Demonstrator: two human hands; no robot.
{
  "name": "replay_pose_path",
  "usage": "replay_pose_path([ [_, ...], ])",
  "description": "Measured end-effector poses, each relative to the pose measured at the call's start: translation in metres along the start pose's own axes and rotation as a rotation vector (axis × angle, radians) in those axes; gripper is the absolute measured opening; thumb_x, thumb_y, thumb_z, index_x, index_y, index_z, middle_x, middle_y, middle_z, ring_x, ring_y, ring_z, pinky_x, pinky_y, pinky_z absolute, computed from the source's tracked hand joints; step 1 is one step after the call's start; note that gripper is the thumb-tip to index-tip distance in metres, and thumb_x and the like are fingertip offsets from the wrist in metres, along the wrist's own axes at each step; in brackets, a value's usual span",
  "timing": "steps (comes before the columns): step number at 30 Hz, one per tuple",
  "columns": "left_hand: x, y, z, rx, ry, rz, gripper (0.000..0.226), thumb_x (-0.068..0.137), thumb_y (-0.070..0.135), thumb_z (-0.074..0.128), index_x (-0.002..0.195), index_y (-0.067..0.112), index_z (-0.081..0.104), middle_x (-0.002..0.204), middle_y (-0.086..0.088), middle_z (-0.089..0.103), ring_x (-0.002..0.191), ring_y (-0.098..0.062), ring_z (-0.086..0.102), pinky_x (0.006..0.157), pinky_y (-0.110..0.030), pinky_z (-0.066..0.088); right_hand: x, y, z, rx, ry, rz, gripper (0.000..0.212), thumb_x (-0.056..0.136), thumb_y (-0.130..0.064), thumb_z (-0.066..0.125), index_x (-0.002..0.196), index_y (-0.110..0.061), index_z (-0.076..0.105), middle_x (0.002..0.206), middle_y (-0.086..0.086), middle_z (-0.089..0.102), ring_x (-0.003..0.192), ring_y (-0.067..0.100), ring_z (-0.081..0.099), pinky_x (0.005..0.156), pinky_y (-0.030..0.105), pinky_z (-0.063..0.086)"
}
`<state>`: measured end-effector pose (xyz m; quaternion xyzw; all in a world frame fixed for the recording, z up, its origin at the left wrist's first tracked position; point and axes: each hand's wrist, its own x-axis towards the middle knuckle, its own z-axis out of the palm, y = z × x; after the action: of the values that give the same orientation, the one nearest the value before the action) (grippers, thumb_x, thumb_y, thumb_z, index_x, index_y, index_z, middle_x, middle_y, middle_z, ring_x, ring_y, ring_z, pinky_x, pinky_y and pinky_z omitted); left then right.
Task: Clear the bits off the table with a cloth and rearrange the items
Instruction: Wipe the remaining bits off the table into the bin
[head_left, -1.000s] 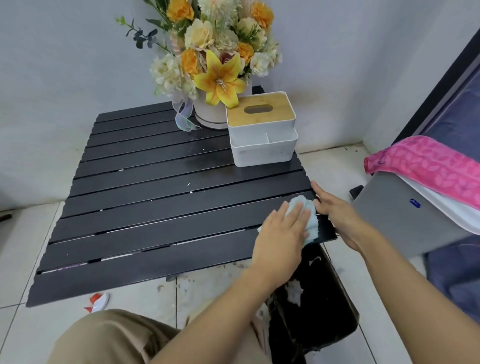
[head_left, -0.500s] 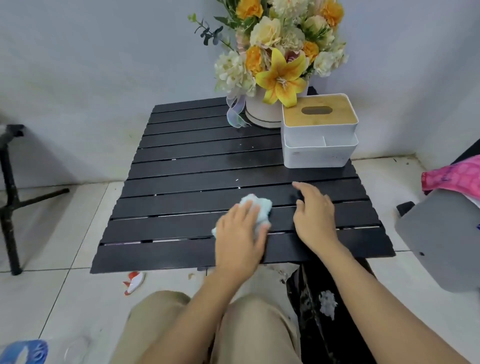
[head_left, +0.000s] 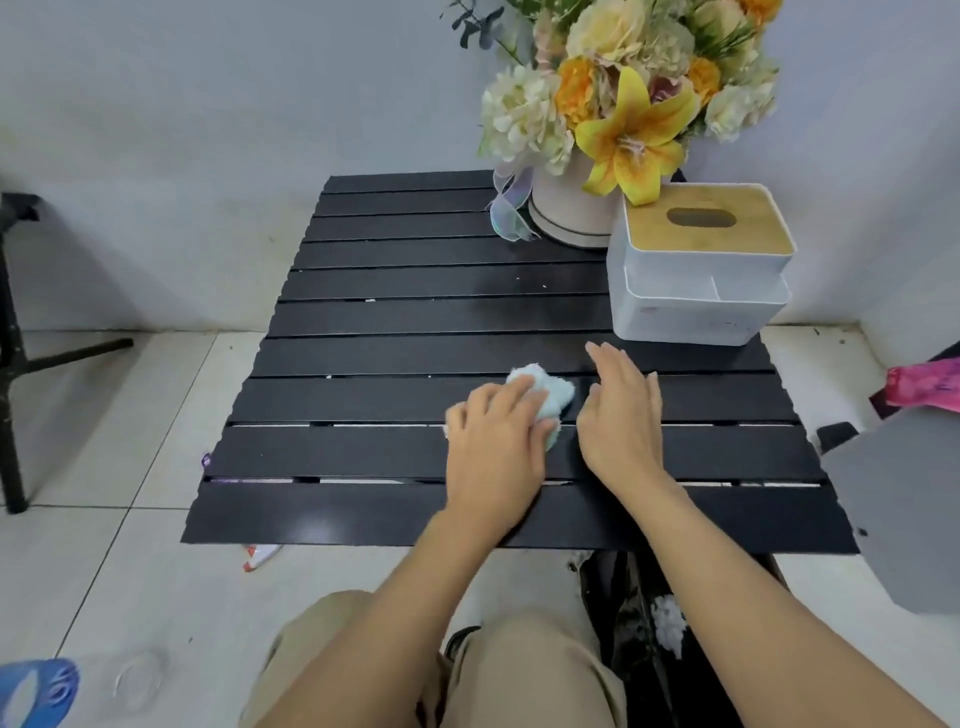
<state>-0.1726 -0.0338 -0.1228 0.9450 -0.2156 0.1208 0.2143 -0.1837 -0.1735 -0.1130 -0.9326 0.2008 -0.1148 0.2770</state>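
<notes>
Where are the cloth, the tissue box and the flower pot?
cloth (head_left: 556, 391): head view, on its fluffy far end.
tissue box (head_left: 691, 312): head view, on its white front wall.
flower pot (head_left: 569, 213): head view, on its pale side.

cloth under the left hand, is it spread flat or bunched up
Bunched up. The cloth sits as a puffy lump under the left hand on the table, not laid flat.

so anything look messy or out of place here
A few pale bits still dot the table slats ahead of the cloth, and a red and white scrap lies on the floor tiles below the near edge. Nothing is tipped or spilled.
</notes>
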Motion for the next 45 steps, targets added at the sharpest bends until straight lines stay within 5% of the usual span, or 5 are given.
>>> replay_pose_path([
  [17,0.025,-0.093,-0.041,0.016,0.131,-0.499,0.019,0.088,0.027,0.056,0.105,0.028,0.065,0.101,0.008,0.067,0.104,-0.026,0.048,0.089,-0.038,0.026,0.0,-0.008,0.018,-0.262,0.067,0.0,0.045,0.095,-0.008,0.04,0.139,-0.015,0.044,0.149,0.002,0.04,0.143,0.02,0.028,0.12,0.048,0.008],
  [25,0.03,-0.042,-0.011,-0.079,-0.199,0.171,0.039,0.098,0.04,0.045,0.137,0.038,0.045,0.14,0.022,0.05,0.137,-0.019,0.037,0.114,-0.04,0.015,0.001,-0.001,0.018,-0.235,0.064,-0.031,0.042,0.096,-0.009,0.039,0.137,-0.016,0.047,0.147,0.002,0.043,0.142,0.019,0.029,0.119,0.047,0.011],
  [34,0.017,-0.16,-0.063,0.187,0.146,-0.689,0.029,0.096,0.031,0.046,0.124,0.028,0.053,0.114,-0.005,0.065,0.114,-0.032,0.05,0.097,-0.047,0.03,-0.003,-0.009,0.019,-0.273,0.07,-0.024,0.043,0.095,-0.006,0.04,0.137,-0.01,0.046,0.148,0.009,0.043,0.142,0.026,0.03,0.119,0.051,0.012],
  [40,-0.005,-0.04,-0.022,0.071,-0.054,0.088,0.029,0.093,0.035,0.045,0.12,0.033,0.054,0.129,0.011,0.054,0.105,-0.022,0.051,0.083,-0.037,0.035,-0.002,-0.005,0.016,-0.198,0.046,0.001,0.04,0.099,-0.009,0.037,0.137,-0.011,0.05,0.15,0.007,0.042,0.144,0.022,0.027,0.12,0.045,0.008],
  [45,0.069,-0.136,-0.034,0.208,-0.027,0.016,0.048,0.091,0.059,0.033,0.13,0.043,0.055,0.128,-0.002,0.052,0.099,-0.033,0.05,0.08,-0.041,0.041,0.001,-0.011,0.016,-0.083,0.059,-0.04,0.036,0.092,0.0,0.046,0.125,-0.01,0.058,0.136,0.008,0.054,0.135,0.025,0.041,0.118,0.043,0.017],
])
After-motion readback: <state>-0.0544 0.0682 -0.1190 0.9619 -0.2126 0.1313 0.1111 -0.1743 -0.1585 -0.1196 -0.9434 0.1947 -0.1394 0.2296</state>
